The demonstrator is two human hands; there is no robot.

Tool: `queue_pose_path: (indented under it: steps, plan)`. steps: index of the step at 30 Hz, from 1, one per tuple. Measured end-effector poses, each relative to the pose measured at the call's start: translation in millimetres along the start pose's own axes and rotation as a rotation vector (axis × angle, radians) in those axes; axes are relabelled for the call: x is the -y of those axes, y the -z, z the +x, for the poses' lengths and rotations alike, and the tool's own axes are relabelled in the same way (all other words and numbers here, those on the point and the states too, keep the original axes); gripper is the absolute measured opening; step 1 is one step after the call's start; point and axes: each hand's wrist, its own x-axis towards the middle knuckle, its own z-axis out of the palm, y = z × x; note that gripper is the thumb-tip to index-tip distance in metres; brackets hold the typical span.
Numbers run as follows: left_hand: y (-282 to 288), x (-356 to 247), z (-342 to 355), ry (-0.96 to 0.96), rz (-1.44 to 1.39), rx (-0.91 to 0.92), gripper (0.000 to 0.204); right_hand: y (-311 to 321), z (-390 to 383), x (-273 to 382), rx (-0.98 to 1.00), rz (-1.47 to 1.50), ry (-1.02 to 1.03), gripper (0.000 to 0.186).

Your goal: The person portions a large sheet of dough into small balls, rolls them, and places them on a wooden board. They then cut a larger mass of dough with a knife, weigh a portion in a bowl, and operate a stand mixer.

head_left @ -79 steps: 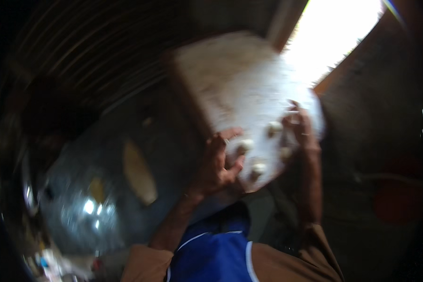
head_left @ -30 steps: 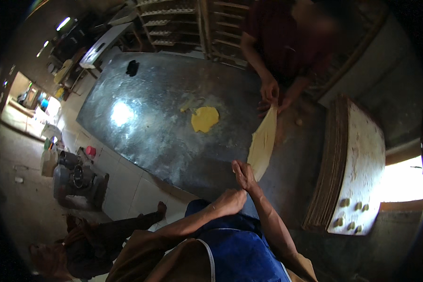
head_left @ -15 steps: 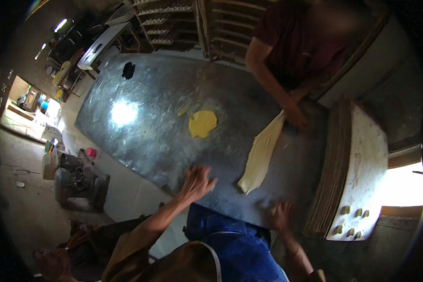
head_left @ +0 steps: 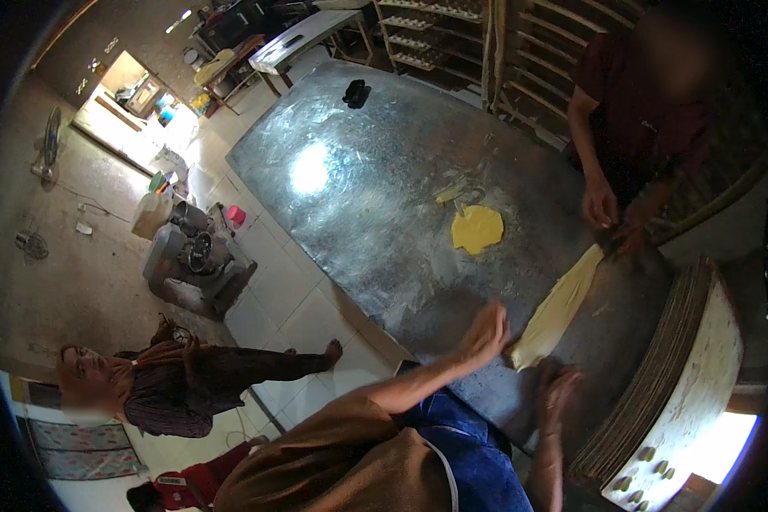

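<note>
A long pale strip of dough [head_left: 555, 307] lies on the metal table [head_left: 375, 136]. My left hand [head_left: 485, 333] is just left of its near end, fingers curled together; what they hold, if anything, is unclear. My right hand [head_left: 559, 384] is by the strip's near end on the right, its fingers dim and blurred. Across the table a co-worker [head_left: 640, 119] in a dark red shirt has both hands at the far end of the strip. A flat yellow piece [head_left: 478, 229] lies left of the strip, with smears beside it.
A stack of boards [head_left: 691, 384] with small pieces on top stands at the right. A dark object [head_left: 356, 92] is on the far table. Racks [head_left: 542, 51] stand behind. A machine [head_left: 196, 256] is on the left floor, and another person [head_left: 179, 388] is at lower left.
My hands left the strip after one second ago and now are near its end again. The co-worker's hands shifted at the far end. The view has turned, showing more of the left side.
</note>
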Motion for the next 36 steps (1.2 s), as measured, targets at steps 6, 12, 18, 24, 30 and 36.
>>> queue_pose_path:
  steps: [6,12,18,24,30,36]
  plan:
    - [10.3,45.3,33.8,-0.118,0.313,0.146,0.009,55.0,-74.4,-46.4,0.276,0.430,-0.177,0.049]
    - [-8.8,-2.7,0.4,0.024,-0.183,0.027,0.014,30.8,-44.3,11.5,0.018,-0.021,0.074,0.056]
    - [5.8,66.1,14.2,-0.088,0.161,0.260,0.031,105.6,-22.7,21.3,0.403,0.008,-0.319,0.046]
    - [10.1,21.2,-25.2,-0.104,-0.262,0.103,0.018,73.7,-51.8,39.1,0.445,0.015,-0.339,0.044]
    - [29.4,31.8,-12.6,-0.121,0.047,0.121,0.023,60.0,-23.1,24.2,-0.143,-0.155,0.093,0.026]
    - [155.3,106.8,-14.7,0.101,0.246,-0.373,0.040,110.0,-40.9,54.5,0.022,0.279,-0.438,0.028]
